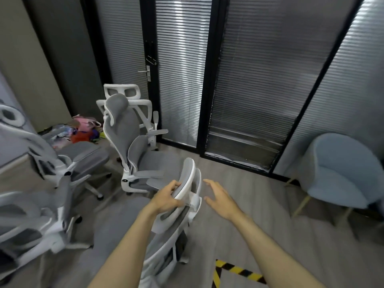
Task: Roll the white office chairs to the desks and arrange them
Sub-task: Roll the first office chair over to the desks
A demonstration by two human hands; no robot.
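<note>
The left hand [169,197] grips the headrest [186,177] of the nearest chair [176,231], fingers curled over the grey padded face and thumb under the white rim. This white-framed chair stands right below the camera, at about 6 o'clock from the middle of the view, its back turned toward the person. The right hand [221,196] hovers just beside the headrest at its 3 o'clock, fingers spread and relaxed, holding nothing and not touching the chair.

A second chair [133,146] with grey cushions stands close beyond the headrest at about 11 o'clock, its seat facing right. Behind it, at 12 o'clock from it, a third chair [133,100] shows only its white mesh back and headrest against the door. Two more white chairs crowd the left edge: one [68,159] at 9 o'clock and a blurred one [31,225] at 8 o'clock.

A heap of colourful bags [83,129] lies on the floor at 10 o'clock, by the grey wall. A black-framed glass door [178,69] with closed blinds fills the top of the view at 12 o'clock, its handle [145,72] on the left side. A pale blue armchair [340,173] sits at 3 o'clock beside the glass partition. Yellow-and-black tape [234,273] marks the grey floor [270,215] at 5 o'clock.
</note>
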